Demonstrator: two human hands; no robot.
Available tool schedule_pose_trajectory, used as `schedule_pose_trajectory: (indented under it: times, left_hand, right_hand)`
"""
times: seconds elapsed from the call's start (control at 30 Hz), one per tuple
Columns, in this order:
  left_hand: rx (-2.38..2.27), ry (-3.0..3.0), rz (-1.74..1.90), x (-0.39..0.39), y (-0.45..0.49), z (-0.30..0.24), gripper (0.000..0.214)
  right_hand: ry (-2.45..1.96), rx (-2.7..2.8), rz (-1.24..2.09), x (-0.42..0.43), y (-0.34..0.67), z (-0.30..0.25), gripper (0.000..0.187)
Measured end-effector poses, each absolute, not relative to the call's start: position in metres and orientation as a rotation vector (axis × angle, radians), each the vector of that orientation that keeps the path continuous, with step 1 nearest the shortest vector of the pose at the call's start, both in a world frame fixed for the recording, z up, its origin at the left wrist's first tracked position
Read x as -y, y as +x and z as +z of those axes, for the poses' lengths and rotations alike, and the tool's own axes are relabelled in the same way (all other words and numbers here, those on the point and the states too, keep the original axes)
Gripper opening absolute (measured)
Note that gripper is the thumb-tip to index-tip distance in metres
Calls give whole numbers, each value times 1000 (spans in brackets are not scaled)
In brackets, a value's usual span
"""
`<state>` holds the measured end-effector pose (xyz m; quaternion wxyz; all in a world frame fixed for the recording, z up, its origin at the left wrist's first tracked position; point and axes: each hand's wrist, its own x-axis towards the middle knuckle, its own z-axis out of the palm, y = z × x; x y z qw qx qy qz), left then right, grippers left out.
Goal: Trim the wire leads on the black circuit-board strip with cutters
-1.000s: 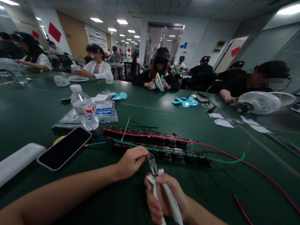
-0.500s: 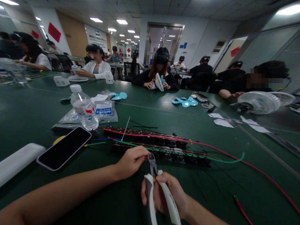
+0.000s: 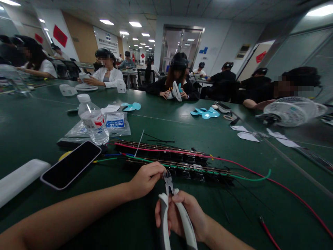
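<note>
My right hand (image 3: 182, 215) is closed round the white handles of a pair of cutters (image 3: 170, 205), whose jaws point up toward my left fingertips. My left hand (image 3: 145, 178) is pinched shut just left of the jaws, on something too thin to make out. Right behind both hands lie two long black strips (image 3: 182, 161) on the green table (image 3: 39, 128), with a red wire (image 3: 234, 161) and a green wire (image 3: 249, 178) running along them and off to the right.
A phone (image 3: 70, 164) lies face up at the left beside a white bar (image 3: 18, 178). Behind it stand a water bottle (image 3: 92, 119) and a plastic bag (image 3: 114, 123). Other people sit round the table with white fans (image 3: 288, 113) and blue fan blades (image 3: 205, 113).
My right hand has turned the cutters more upright and slid slightly left. The left hand stays pinched at the jaws. A person at the right has lifted a fan grille.
</note>
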<state>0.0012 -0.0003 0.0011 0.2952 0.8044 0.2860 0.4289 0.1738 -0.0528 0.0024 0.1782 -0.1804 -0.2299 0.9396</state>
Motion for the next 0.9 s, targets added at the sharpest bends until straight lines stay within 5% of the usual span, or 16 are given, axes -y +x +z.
schedule_pose_trajectory:
  times: [0.9]
  left_hand:
    - [-764,2156,1077,1,1,4,23]
  right_hand:
    - [-560,609,2648,53,175,4,48]
